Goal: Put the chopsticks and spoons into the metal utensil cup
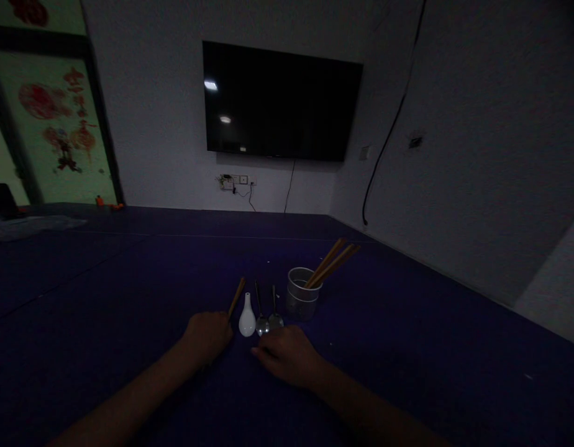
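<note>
My left hand [209, 335] is closed around the lower part of wooden chopsticks [237, 296], whose upper ends point up and away. Just right of it lies a white spoon [247, 321], bowl toward me. Two metal spoons, a left one [262, 325] and a right one [275, 320], lie alongside with their bowls near me. My right hand [291, 355] is right by these bowls, thumb to the left and the other fingers bent and largely hidden. Whether it touches a spoon I cannot tell. Behind it stands a metal cup [302, 304] with several wooden chopsticks [331, 264] leaning right.
Everything lies on a dark blue surface [175, 267] that reaches the walls. A black television [282, 102] hangs above sockets [235, 180]. A black cable [384, 146] hangs down the right wall. Clear plastic sheeting [33, 226] lies at the far left, near a decorated door [58, 130].
</note>
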`<state>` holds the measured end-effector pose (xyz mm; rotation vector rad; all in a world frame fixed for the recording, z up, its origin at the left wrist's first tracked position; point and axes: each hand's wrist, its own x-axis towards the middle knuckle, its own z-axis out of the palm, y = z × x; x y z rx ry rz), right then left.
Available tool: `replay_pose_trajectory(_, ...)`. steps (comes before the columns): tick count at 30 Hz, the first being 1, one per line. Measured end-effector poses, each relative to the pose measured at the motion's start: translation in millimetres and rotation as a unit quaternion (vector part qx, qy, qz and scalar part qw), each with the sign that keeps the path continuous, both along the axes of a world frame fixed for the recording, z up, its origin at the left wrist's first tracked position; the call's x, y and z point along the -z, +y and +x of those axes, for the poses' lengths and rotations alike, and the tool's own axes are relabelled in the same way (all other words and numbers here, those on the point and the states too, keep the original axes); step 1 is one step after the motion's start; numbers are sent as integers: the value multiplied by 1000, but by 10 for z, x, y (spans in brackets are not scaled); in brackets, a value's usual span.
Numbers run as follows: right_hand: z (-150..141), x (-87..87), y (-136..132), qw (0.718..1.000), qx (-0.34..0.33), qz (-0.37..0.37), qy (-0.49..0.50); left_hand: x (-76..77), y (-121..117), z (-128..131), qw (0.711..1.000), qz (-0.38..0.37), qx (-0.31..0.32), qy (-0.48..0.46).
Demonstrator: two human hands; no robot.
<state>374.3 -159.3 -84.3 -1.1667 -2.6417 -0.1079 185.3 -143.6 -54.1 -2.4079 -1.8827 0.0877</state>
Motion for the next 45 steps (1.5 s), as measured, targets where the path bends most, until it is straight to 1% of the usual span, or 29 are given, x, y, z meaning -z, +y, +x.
replay_pose_trajectory(4, 5, 17, 7, 1000, -1, 1, 2, -15, -8, -11, 1000, 4, -4, -8)
replay_pose_trajectory(8, 0, -8, -6, 1000, 4, -4, -3, -6, 19, -46, 1000, -8, -8, -16)
replay_pose_trajectory(13, -5, -14, -13, 1000, 5, -5, -1, 11, 30, -85, 1000, -8, 4, -24)
replay_pose_trajectory(20, 7, -4, -11, 1000, -2, 5, 2, 46, 17, -103, 999, -1, -12, -47)
replay_pose_trajectory(31, -9, -17, -23, 1000, -10, 12, 0, 45, 21, -148, 997, -10, -23, -79)
replay_pose_trajectory(39, -5, 31, -3, 1000, -9, 25, 14, 119, 38, -126, 992, 6, -3, -127)
replay_pose_trajectory(45, 2, 27, -8, 999, -9, 33, 22, 134, 19, -100, 987, 13, 27, -155)
